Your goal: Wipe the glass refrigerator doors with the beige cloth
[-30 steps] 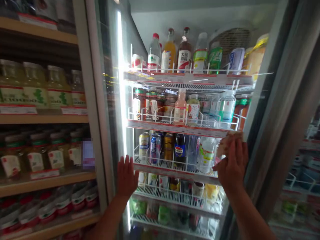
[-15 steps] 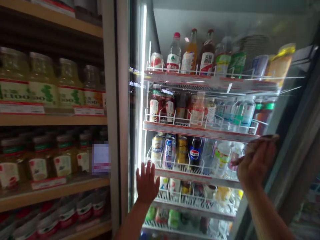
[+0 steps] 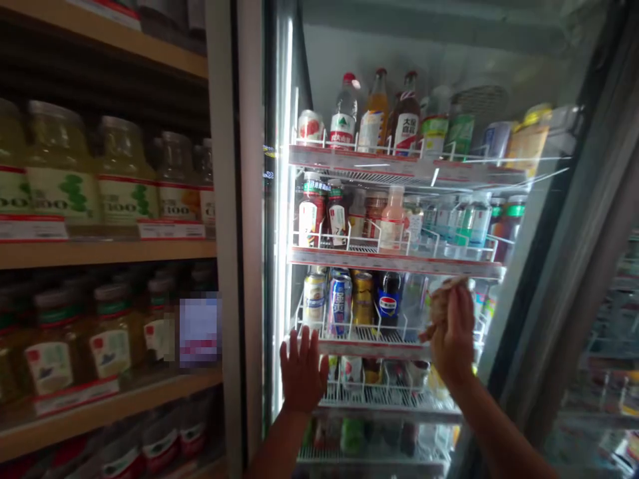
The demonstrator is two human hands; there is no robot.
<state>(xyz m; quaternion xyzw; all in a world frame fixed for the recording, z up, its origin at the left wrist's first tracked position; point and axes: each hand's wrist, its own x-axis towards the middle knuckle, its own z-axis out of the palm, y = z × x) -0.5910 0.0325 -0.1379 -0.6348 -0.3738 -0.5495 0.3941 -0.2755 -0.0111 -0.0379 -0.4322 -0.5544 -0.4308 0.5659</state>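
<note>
Jars [image 3: 112,179] with pale labels fill the wooden shelves [image 3: 104,253] on the far left. More jars with green lids stand one shelf lower, beside a blurred tag [image 3: 200,330]. Right of them rises the grey frame [image 3: 224,233] of a lit drinks cooler, fronted by a glass door [image 3: 449,60].

The left hand [image 3: 301,372] is open, its fingers spread and pointing up, and the palm appears to lie flat against the lower left part of the glass. Behind the glass, just above that hand, cans [image 3: 339,303] and a dark cola bottle [image 3: 388,301] stand on a wire rack [image 3: 369,346]. Other bottles line the racks higher up.

Further right, at about the height of the cans, the right hand [image 3: 452,336] is closed around a crumpled brownish cloth [image 3: 440,301]. It holds the cloth up against the glass, with the cloth showing above and left of the knuckles. The two hands are well apart, the right one higher than the left.

Beyond the right forearm runs the dark slanting edge of the door [image 3: 574,253]. On the far right, another cooler [image 3: 614,332] shows only as a blur.
</note>
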